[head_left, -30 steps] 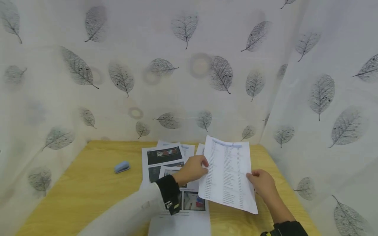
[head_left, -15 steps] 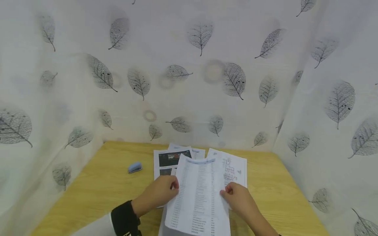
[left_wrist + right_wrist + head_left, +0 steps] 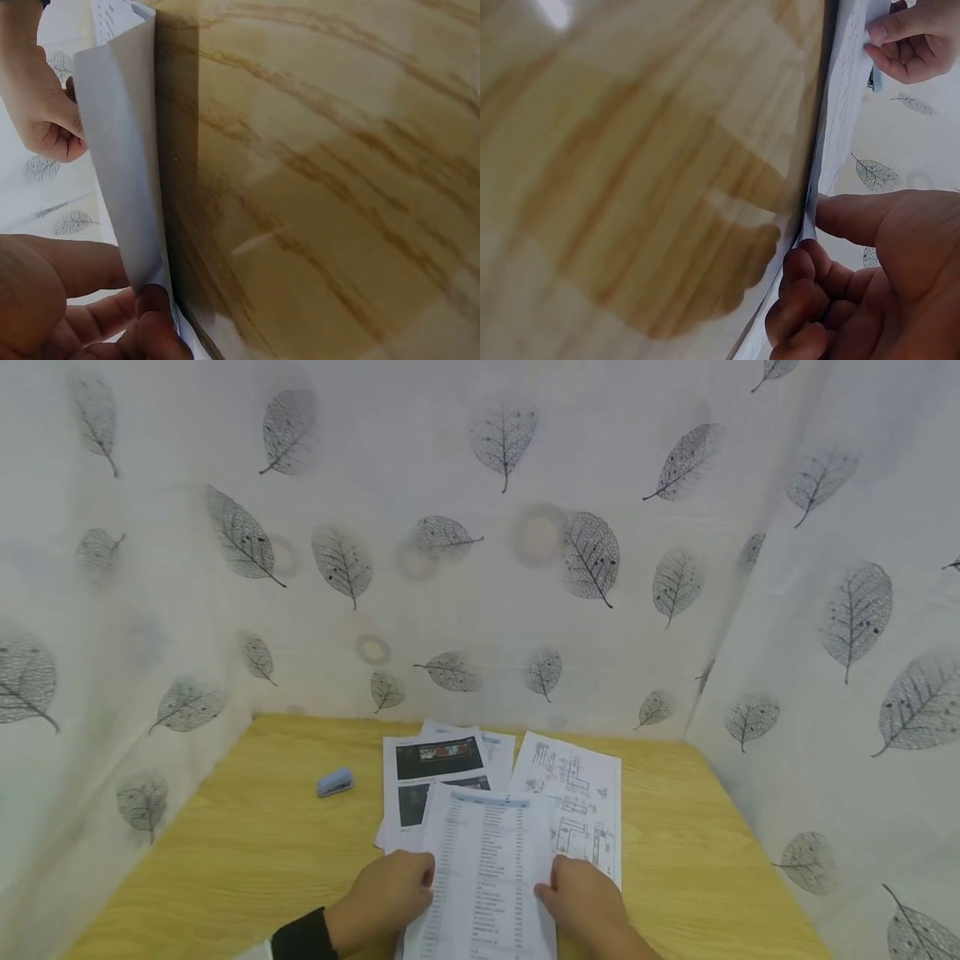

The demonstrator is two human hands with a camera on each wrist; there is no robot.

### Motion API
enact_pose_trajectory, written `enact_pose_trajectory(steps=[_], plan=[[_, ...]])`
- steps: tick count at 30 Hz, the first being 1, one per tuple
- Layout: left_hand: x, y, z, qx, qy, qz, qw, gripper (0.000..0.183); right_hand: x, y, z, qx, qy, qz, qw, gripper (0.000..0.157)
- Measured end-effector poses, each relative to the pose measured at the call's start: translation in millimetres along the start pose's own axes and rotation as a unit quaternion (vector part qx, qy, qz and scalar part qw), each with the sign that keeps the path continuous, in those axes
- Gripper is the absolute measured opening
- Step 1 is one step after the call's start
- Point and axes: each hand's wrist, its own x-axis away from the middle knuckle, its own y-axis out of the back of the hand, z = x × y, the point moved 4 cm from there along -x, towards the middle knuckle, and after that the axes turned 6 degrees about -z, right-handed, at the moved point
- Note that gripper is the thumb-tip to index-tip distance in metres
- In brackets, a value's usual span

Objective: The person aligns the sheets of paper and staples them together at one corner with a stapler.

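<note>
List sheet (image 3: 486, 868) has come down nearer the body since half a second ago, now low over the table (image 3: 225, 852). Left hand (image 3: 386, 902) and right hand (image 3: 585, 906) pinch its side edges, thumbs on top. Not yet laid flat; the other papers, photo page (image 3: 431, 768) and plan (image 3: 581, 793), look ungathered. Stapler (image 3: 334, 782) sits far left.

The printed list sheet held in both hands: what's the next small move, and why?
Probably lower the list sheet flat onto the photo printouts and square its edges. The left hand and right hand pinch its two sides, it hangs just above the table, and it already overlaps those pages, beside the drawing sheet.
</note>
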Motion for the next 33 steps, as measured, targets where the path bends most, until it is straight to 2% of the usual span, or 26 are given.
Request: enact_pose_trajectory(steps=[3, 7, 10, 12, 15, 18, 22, 24, 27, 33], plan=[[-1.8, -1.2, -4.3, -0.009, -0.012, 0.018, 0.9997, 0.004, -2, 2.1, -2, 0.017, -0.005, -0.001, 1.000, 0.026], [-8.6, 1.7, -12.7, -0.047, -0.049, 0.020, 0.9975, 0.008, -4, 8.1, -5, 0.036, -0.005, -0.008, 0.999, 0.029], [-18.5, 7.7, -22.6, -0.079, -0.064, 0.022, 0.9945, 0.017, -5, 15.0, -8, 0.031, -0.001, -0.026, 0.999, 0.031], [-29.3, 13.4, -32.5, -0.088, -0.059, 0.029, 0.9940, 0.021, -8, 23.5, -13, 0.025, 0.001, -0.044, 0.999, 0.031], [-55.3, 23.0, -51.3, -0.085, -0.048, 0.026, 0.9949, 0.023, -16, 42.5, -26, 0.014, -0.017, -0.068, 0.997, 0.031], [-92.9, 29.5, -72.4, -0.080, -0.049, 0.003, 0.9956, 0.023, -29, 64.3, -46, 0.013, -0.049, -0.078, 0.996, 0.033], [-145.4, 25.0, -93.3, -0.073, -0.064, -0.036, 0.9946, 0.030, -44, 80.4, -73, 0.010, -0.091, -0.074, 0.993, 0.047], [-167.8, 16.7, -95.6, -0.070, -0.063, -0.053, 0.9941, 0.034, -49, 81.5, -83, 0.000, -0.101, -0.069, 0.992, 0.051], [-193.3, 3.0, -92.4, -0.056, -0.045, -0.059, 0.9957, 0.036, -55, 77.1, -92, -0.038, -0.115, -0.062, 0.991, 0.054], [-220.7, -20.2, -87.1, 0.008, -0.013, -0.024, 0.9996, 0.035, -66, 64.0, -105, -0.118, -0.153, -0.061, 0.979, 0.055]])
